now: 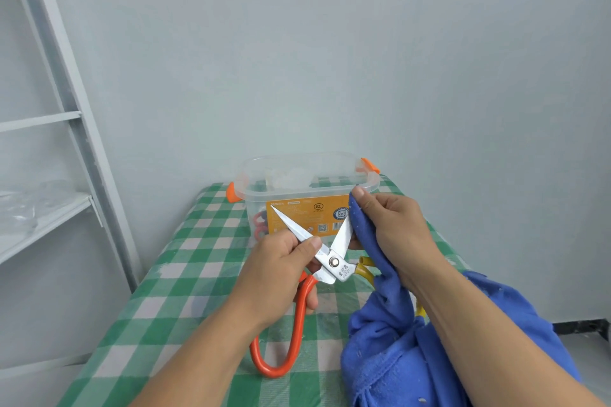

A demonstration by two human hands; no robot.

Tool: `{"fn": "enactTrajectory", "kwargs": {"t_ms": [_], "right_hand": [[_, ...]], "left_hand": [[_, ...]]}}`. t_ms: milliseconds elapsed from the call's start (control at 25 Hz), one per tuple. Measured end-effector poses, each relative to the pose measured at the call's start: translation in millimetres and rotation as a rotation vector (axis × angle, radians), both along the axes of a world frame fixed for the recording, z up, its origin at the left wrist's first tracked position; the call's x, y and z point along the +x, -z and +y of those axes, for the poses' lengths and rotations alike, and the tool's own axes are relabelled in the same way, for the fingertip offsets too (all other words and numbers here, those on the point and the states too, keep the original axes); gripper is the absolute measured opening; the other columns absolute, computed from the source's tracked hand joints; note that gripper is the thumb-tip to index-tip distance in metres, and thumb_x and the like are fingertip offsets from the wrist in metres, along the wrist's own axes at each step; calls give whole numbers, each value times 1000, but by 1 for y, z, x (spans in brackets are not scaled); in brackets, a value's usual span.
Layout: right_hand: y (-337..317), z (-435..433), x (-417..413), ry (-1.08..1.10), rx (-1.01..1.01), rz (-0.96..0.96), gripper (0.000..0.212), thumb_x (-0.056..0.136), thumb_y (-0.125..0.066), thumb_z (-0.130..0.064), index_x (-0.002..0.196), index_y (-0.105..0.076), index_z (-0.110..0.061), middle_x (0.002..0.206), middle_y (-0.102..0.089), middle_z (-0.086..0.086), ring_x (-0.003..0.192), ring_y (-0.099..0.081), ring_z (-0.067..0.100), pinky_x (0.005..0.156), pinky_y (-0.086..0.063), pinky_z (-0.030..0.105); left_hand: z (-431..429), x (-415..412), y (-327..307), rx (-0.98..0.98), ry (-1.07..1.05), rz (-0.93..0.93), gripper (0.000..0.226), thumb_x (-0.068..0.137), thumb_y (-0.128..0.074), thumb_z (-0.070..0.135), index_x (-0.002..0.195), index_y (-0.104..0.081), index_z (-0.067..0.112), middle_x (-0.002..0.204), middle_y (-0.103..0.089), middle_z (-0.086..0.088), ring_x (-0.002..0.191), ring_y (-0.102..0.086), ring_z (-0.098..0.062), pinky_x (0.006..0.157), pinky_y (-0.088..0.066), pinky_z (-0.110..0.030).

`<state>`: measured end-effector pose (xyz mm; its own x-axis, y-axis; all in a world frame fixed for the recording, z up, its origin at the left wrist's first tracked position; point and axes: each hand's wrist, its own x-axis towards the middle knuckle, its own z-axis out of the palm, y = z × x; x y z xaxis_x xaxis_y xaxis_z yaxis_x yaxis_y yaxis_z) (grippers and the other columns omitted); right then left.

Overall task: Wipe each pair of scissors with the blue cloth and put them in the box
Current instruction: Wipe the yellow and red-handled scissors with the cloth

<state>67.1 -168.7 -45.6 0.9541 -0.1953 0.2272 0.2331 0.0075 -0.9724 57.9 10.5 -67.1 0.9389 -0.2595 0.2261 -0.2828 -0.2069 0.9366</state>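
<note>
The left hand (277, 271) grips the scissors (330, 262) near the pivot, blades spread in a V pointing away toward the box (297, 192), handles toward the person, while the right hand (393, 228) pinches the blue cloth (396, 340) round one blade.

Bright, flat light; sharp in the middle, bent at the edges.
Soft light with no clear source filled the scene; the wall (330, 43) behind the box (330, 189) was evenly pale. In front of the box the checked cloth (185, 261) carried only faint, blurry-edged shadows (darkest close to its near wall). The scissors (330, 258) there showed a mild sheen on the blades, engraving legible. Left of the box, the shelf frame (66, 92) leaned and bowed from wide-angle distortion.
</note>
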Motion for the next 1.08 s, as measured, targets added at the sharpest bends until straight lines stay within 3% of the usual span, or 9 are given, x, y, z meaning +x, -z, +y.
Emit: {"fn": "enactTrajectory", "kwargs": {"t_ms": [160, 240, 400, 600, 760, 880, 1000, 1080], "right_hand": [[2, -7, -3, -69, -1, -6, 27, 97, -64, -19, 82, -70, 3, 86, -70, 32, 71, -68, 32, 80, -59, 52], [3, -8, -3, -86, 24, -7, 23, 96, -65, -16, 82, -71, 1, 84, -71, 29, 72, -70, 30, 83, -59, 54], [0, -4, -3, -66, -6, -18, 36, 100, -61, -24, 81, -66, 6, 78, -68, 31, 67, -69, 31, 73, -63, 45], [-4, 7, 3, 76, -39, -10, 56, 104, -49, -43, 69, -58, 0, 59, -68, 10, 55, -68, 28, 62, -61, 42], [-2, 8, -1, 140, 112, -89, 53, 105, -49, -38, 77, -61, 5, 68, -69, 17, 60, -67, 26, 60, -61, 38], [-1, 5, -8, 251, 198, -182, 51, 105, -50, -33, 86, -56, 14, 66, -54, 16, 61, -55, 27, 49, -54, 25], [-1, 0, -17, 204, 111, -191, 41, 101, -58, -30, 74, -63, 1, 52, -56, 3, 52, -51, 21, 44, -41, 21], [0, -2, -20, 146, 59, -176, 28, 95, -68, -22, 72, -68, -7, 53, -64, -5, 48, -55, 11, 46, -43, 19]], "left_hand": [[0, 1, 1, 7, -1, -9, 30, 103, -52, 22, 92, -65, -3, 77, -70, -22, 45, -61, -30, 50, -51, -36], [0, 0, 1, 6, -4, -11, 29, 103, -53, 21, 91, -65, -2, 74, -71, -17, 45, -61, -31, 51, -51, -39], [0, 0, 1, 17, 1, -32, 30, 103, -52, 22, 90, -65, -1, 72, -70, -19, 46, -62, -31, 52, -52, -40], [0, -2, 1, 17, 5, -28, 30, 102, -54, 22, 90, -65, -2, 74, -69, -27, 47, -62, -33, 50, -52, -36], [1, 1, 1, 18, 4, -13, 31, 103, -53, 24, 90, -65, -2, 76, -68, -29, 47, -62, -34, 51, -54, -40], [2, 2, 2, 17, 5, -3, 31, 103, -53, 24, 91, -65, -1, 77, -68, -30, 48, -61, -34, 50, -54, -38], [1, 1, 1, -7, 8, 7, 30, 103, -53, 22, 91, -65, -3, 75, -70, -23, 46, -60, -32, 49, -53, -36], [0, 0, 1, -14, 6, 10, 30, 102, -53, 21, 91, -65, -4, 73, -71, -19, 45, -60, -31, 48, -53, -35]]}}
